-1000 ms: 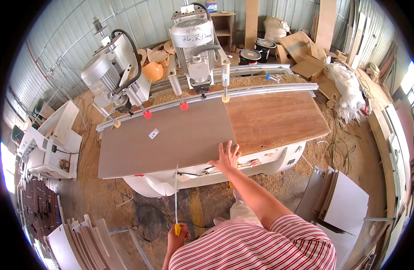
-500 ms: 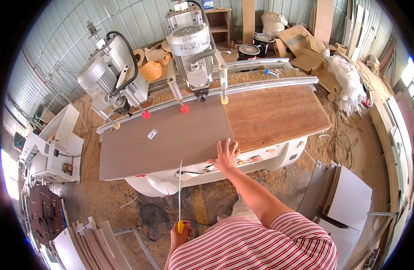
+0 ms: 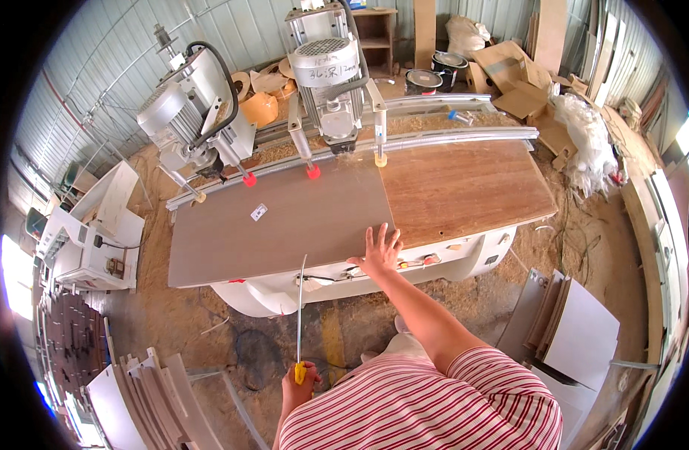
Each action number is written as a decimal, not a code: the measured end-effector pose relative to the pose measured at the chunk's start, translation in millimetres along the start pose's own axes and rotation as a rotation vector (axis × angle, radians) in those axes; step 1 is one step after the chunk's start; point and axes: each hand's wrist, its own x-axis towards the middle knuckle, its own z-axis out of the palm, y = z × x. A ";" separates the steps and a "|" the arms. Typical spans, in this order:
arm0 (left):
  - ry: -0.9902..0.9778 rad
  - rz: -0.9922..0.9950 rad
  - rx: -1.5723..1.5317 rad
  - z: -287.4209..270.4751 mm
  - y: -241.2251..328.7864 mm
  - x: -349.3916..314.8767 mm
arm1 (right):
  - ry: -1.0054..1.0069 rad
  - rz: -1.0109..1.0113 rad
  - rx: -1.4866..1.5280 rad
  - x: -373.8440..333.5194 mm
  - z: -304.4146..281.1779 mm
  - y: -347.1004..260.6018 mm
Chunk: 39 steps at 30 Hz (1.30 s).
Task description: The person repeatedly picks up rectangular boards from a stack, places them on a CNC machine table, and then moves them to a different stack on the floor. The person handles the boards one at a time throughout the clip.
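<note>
My left hand (image 3: 299, 384) is closed around the yellow handle of an air blow gun (image 3: 299, 330), whose long thin metal tube points away from me. The tube's bent tip appears over the near edge of a grey-brown panel (image 3: 284, 225); I cannot tell whether it touches. My right hand (image 3: 380, 253) lies with fingers spread on the panel's near right corner, beside a brown wooden tabletop (image 3: 464, 187). Along the far edge, a drilling machine's two motor heads (image 3: 333, 90) stand over the panel. Red-tipped and yellow-tipped clamp rods (image 3: 313, 171) come down on it. Pale dust shows by the right drill.
White machine housing (image 3: 262, 296) bulges below the tabletop. Panel stacks stand at lower left (image 3: 138, 397) and lower right (image 3: 577, 330). A white machine (image 3: 89, 255) sits at left. Cardboard boxes (image 3: 517, 75), plastic wrap (image 3: 584, 135) and paint buckets (image 3: 423, 81) lie behind. Sawdust covers the floor.
The view has shifted slightly. Pale dust now shows around the right drill. Both hands keep nearly the same places, right on the panel, left on the air blow gun.
</note>
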 end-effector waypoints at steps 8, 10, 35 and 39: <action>-0.025 -0.056 -0.013 3.1 9.7 -11.5 | 0.210 -0.303 0.166 -28.7 29.9 50.0; -0.020 -0.113 -0.169 -3.6 -6.5 -2.9 | 0.235 -0.442 0.269 -48.0 41.1 75.8; 0.405 -0.057 -0.631 -6.0 -11.3 25.6 | 0.320 -0.106 0.712 26.6 32.4 126.7; 0.467 -0.039 -0.610 0.2 -2.8 28.9 | 0.264 -0.013 0.524 49.8 40.1 115.5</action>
